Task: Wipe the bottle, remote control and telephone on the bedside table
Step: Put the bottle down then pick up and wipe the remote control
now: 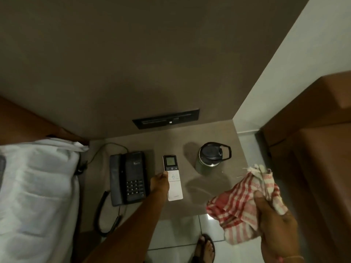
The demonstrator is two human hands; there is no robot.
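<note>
Bedside table (190, 209): left hand (159, 182) extended, touching remote control (173, 178) (grip unclear); right hand (273, 223) clutches cloth (241, 204).

Matt brown table (212, 133); the telephone (129, 177) is dull black plastic, the remote control (173, 179) smooth white plastic. Soft woven cloth (245, 204) — red-and-white checked. The bottle (210, 156) looks metal under a dark plastic lid — floor tiles (171, 236) glossy.

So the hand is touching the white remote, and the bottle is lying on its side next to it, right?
Not quite. In the head view the bottle stands upright on the bedside table, to the right of the white remote and apart from it. The left hand is indeed touching the remote.
</note>
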